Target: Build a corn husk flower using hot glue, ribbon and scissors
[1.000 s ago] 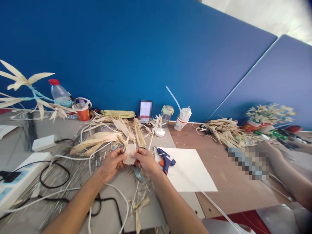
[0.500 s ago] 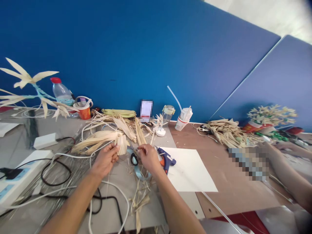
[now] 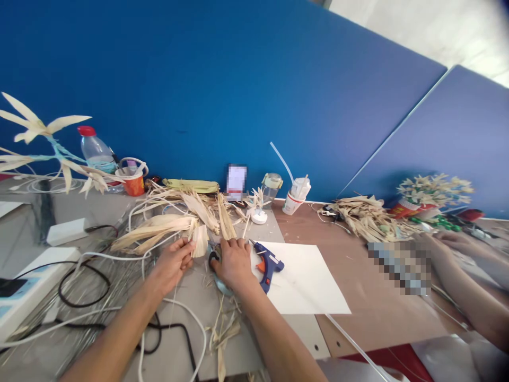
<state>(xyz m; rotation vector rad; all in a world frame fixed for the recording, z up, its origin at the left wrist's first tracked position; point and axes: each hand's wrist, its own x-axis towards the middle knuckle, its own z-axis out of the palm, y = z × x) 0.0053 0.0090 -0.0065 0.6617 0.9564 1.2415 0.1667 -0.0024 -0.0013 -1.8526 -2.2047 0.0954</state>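
Note:
Pinched between the thumb and fingers of my left hand (image 3: 175, 262) is a pale, flat piece of dried corn husk (image 3: 200, 242), held upright above the table. My right hand (image 3: 236, 261) is palm down just to its right, fingers bent and closed over a pair of scissors. A black handle loop of the scissors (image 3: 213, 260) shows beside the thumb; the blades are hidden under the hand. Partly covered by the right wrist is a roll of light blue tape (image 3: 222, 286). A blue glue gun (image 3: 271, 263) lies right of that hand, on white paper (image 3: 310, 281).
Dried husks (image 3: 159, 229) are heaped behind my hands, near a phone (image 3: 236, 182). White cables and a power strip (image 3: 40, 281) spread across the left side. Husk scraps (image 3: 225, 337) lie in front. At the right, another person's arms (image 3: 457, 276) reach over the table.
My right hand has turned palm down and closed over the scissors, which were mostly visible before. My left hand keeps its husk piece. The view has shifted slightly.

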